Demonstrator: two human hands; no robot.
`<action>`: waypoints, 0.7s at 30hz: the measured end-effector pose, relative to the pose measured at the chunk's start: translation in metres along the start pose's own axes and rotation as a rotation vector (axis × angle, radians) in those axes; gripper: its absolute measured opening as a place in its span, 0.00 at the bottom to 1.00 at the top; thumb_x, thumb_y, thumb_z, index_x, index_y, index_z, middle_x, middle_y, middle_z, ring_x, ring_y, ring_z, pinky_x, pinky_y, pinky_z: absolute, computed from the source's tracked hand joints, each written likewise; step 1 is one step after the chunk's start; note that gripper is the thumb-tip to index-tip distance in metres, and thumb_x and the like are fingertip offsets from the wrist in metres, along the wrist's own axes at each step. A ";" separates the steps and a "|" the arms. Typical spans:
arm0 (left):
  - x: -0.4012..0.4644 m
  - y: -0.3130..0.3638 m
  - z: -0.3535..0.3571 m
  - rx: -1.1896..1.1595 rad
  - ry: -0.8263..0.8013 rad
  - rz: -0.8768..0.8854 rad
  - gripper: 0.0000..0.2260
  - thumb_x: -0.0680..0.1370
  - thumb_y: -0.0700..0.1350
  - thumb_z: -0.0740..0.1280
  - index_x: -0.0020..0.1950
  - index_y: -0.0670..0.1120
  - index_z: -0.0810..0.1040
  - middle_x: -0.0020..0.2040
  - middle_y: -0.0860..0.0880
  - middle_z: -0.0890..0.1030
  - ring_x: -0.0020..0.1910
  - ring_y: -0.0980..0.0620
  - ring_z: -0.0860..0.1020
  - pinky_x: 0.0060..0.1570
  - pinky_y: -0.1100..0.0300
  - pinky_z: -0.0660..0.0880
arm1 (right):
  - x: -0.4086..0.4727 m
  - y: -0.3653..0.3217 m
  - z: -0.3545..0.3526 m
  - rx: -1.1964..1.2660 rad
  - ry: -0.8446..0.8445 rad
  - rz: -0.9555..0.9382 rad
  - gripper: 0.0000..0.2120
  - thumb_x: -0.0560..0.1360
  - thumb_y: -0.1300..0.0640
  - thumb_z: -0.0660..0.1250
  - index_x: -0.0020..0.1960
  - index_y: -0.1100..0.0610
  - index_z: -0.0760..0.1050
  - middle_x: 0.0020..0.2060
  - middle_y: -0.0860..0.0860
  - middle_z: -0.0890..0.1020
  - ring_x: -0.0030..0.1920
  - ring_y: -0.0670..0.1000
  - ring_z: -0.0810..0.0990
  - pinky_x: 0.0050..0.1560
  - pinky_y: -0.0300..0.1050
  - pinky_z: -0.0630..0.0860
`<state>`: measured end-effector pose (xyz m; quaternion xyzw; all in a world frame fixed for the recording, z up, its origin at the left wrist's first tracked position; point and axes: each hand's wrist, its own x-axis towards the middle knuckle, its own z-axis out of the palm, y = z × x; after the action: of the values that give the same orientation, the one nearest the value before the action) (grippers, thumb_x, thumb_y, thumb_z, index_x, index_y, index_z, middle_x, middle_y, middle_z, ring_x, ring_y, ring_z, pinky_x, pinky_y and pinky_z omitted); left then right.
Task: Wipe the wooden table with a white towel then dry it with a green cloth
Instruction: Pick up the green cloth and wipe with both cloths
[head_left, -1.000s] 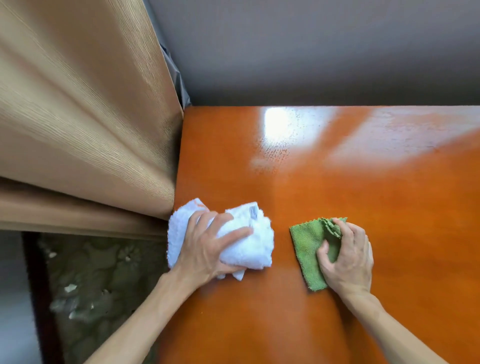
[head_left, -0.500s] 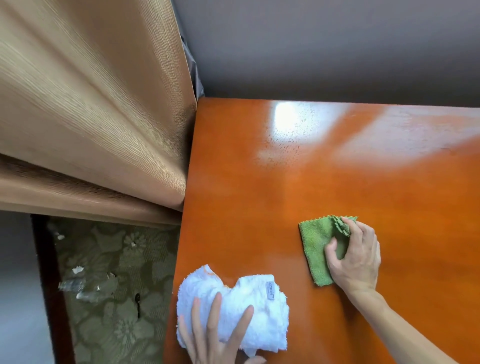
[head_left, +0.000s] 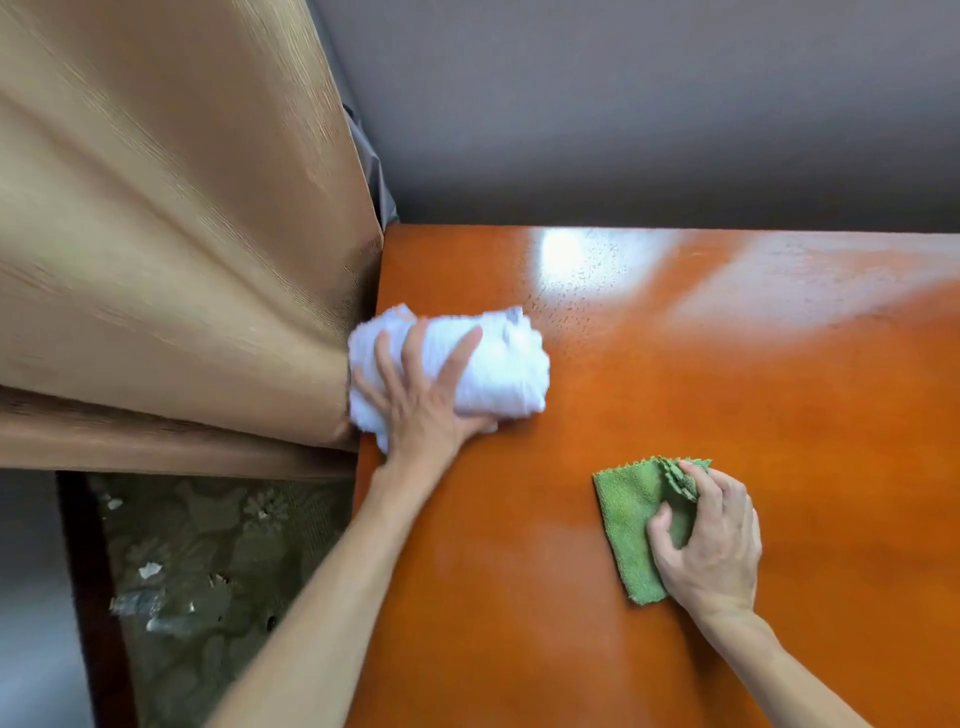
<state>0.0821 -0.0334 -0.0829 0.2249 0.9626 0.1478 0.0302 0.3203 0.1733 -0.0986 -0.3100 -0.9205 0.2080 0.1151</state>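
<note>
1. While the left hand (head_left: 423, 400) lies flat on the white towel (head_left: 498, 364), its fingers are spread and nearly straight, pressing down rather than curling round; the thumb runs along the towel's near side.
2. The right hand (head_left: 711, 545) has its fingers curled over the green cloth (head_left: 631, 519), bunching the cloth's far right corner under the fingertips, thumb pressed on the fabric.
3. The towel is a bunched roll, long axis running left to right, lying at the left edge of the wooden table (head_left: 727, 395); its left end overhangs that edge and touches the tan curtain (head_left: 182, 234).
4. The cloth lies flat, long axis running near to far and slightly tilted, well apart from the towel and nearer the person.
5. Bare glossy tabletop stretches beyond and to the right of both, up to the far edge at the grey wall (head_left: 623, 104).
</note>
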 end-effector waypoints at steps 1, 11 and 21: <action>0.029 0.001 -0.002 0.015 -0.021 0.007 0.49 0.57 0.69 0.76 0.74 0.67 0.58 0.76 0.46 0.54 0.76 0.36 0.48 0.69 0.27 0.51 | 0.000 0.000 0.000 -0.001 0.002 -0.004 0.24 0.72 0.50 0.59 0.64 0.59 0.72 0.54 0.56 0.73 0.50 0.57 0.73 0.48 0.55 0.72; 0.141 0.010 -0.005 0.079 -0.018 0.000 0.44 0.64 0.76 0.67 0.76 0.65 0.58 0.78 0.44 0.55 0.77 0.33 0.50 0.69 0.27 0.48 | 0.000 0.004 0.004 0.021 0.016 -0.009 0.23 0.71 0.51 0.60 0.64 0.58 0.72 0.53 0.56 0.75 0.50 0.56 0.74 0.49 0.53 0.73; 0.091 0.031 -0.034 0.038 0.034 0.010 0.47 0.67 0.71 0.69 0.80 0.60 0.53 0.80 0.42 0.55 0.78 0.34 0.52 0.72 0.29 0.50 | -0.002 0.005 0.003 0.018 0.024 -0.031 0.24 0.72 0.51 0.61 0.65 0.58 0.72 0.55 0.57 0.76 0.52 0.56 0.74 0.50 0.51 0.70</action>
<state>0.0088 0.0238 -0.0406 0.2275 0.9646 0.1333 0.0090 0.3236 0.1750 -0.1042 -0.2970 -0.9219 0.2109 0.1322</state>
